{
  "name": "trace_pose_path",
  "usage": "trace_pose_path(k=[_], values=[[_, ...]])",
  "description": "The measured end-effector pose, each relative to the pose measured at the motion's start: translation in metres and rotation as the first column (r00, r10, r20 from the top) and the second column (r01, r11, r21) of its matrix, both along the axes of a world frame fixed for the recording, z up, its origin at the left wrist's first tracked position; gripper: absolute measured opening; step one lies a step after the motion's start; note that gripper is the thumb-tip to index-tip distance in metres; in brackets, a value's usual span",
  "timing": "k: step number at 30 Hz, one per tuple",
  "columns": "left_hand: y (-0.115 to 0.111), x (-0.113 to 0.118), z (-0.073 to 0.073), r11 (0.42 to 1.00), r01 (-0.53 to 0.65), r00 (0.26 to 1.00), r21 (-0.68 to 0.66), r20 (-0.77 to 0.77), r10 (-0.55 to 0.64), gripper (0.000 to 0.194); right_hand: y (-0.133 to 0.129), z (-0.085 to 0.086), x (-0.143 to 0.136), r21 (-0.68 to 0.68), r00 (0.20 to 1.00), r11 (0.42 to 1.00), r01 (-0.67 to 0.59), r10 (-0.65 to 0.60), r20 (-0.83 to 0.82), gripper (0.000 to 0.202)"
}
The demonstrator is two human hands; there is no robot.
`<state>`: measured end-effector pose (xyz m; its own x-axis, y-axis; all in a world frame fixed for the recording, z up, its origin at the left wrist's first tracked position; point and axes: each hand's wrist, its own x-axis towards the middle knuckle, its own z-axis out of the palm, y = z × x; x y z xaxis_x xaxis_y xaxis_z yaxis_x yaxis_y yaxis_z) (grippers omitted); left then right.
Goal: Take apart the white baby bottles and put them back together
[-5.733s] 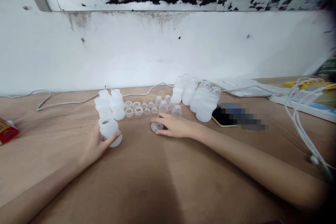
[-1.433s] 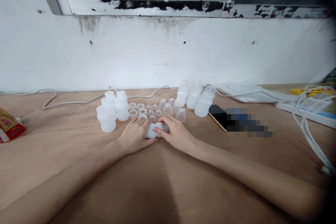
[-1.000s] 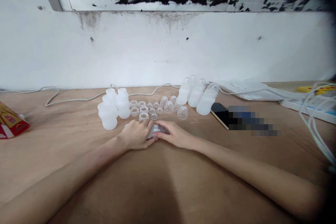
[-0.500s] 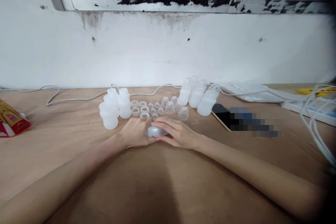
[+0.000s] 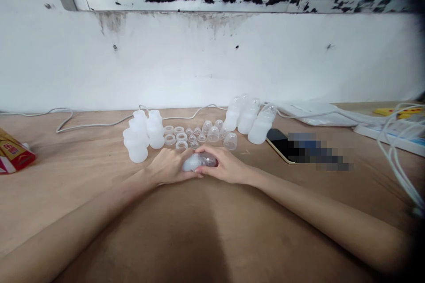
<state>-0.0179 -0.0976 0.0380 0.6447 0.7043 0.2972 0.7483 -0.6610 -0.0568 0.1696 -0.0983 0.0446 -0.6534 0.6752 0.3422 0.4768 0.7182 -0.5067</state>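
Observation:
Between my two hands a baby bottle (image 5: 191,163) lies on its side, its clear domed cap pointing right. My left hand (image 5: 168,164) is closed around the milky white body. My right hand (image 5: 227,166) grips it at the neck and cap end, with thumb and fingers bent round it. Just beyond the hands sit several white collar rings (image 5: 181,137), several small clear teats (image 5: 202,137) and several clear caps (image 5: 230,141). White bottle bodies (image 5: 138,146) without caps stand to the left, and capped bottles (image 5: 261,124) stand to the right.
A phone (image 5: 280,145) lies right of the capped bottles, beside a blurred-out patch. A red carton (image 5: 15,152) is at the far left. A white cable (image 5: 99,124) runs along the wall. Plastic bag (image 5: 315,114), power strip (image 5: 388,137) and looped cords (image 5: 395,159) occupy the right side.
My right hand's fingers have shifted on the bottle, so more of the clear cap shows. My left hand still holds the body. The view has moved slightly.

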Motion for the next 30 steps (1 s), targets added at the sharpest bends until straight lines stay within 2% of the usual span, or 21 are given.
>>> trace_pose_path(k=[5,10,14,15,17,20,23,26,28,30], values=[[-0.001,0.001,0.001,1.000,0.012,0.999,0.009,0.046,-0.013,0.051,0.004,0.007,0.008,0.064,0.996,0.995,-0.082,0.079,0.037,0.034],[-0.004,0.005,0.003,0.999,-0.003,0.998,-0.039,0.056,0.006,0.049,0.009,0.009,0.015,0.089,0.984,0.982,-0.170,0.163,0.075,0.037],[-0.001,-0.002,0.003,0.999,0.013,0.990,-0.053,0.139,-0.005,0.047,0.014,0.019,0.029,0.254,0.976,0.945,-0.207,0.183,0.113,0.033],[0.000,-0.005,0.002,0.998,-0.004,0.986,-0.055,0.169,0.013,0.047,0.016,0.024,0.034,0.312,0.984,0.934,-0.172,0.146,0.107,0.033],[0.003,-0.011,0.001,0.996,-0.052,0.973,-0.070,0.222,0.066,0.048,0.021,0.035,0.046,0.395,0.997,0.918,-0.023,-0.010,0.082,0.036],[0.005,-0.016,0.000,0.992,-0.082,0.955,-0.099,0.277,0.107,0.047,0.029,0.042,0.053,0.430,0.944,0.899,0.088,-0.212,0.251,0.038],[0.004,-0.015,0.000,0.990,-0.084,0.950,-0.117,0.291,0.115,0.046,0.038,0.031,0.048,0.441,0.827,0.893,0.088,-0.312,0.468,0.042],[0.003,-0.013,0.000,0.988,-0.097,0.955,-0.119,0.270,0.126,0.047,0.047,0.012,0.040,0.451,0.737,0.883,0.133,-0.392,0.550,0.048],[0.002,-0.013,0.001,0.988,-0.099,0.958,-0.118,0.256,0.127,0.047,0.052,0.003,0.038,0.482,0.719,0.863,0.154,-0.432,0.544,0.049],[0.001,-0.013,0.001,0.988,-0.101,0.960,-0.116,0.248,0.127,0.047,0.056,-0.001,0.038,0.520,0.735,0.841,0.151,-0.448,0.510,0.051]])
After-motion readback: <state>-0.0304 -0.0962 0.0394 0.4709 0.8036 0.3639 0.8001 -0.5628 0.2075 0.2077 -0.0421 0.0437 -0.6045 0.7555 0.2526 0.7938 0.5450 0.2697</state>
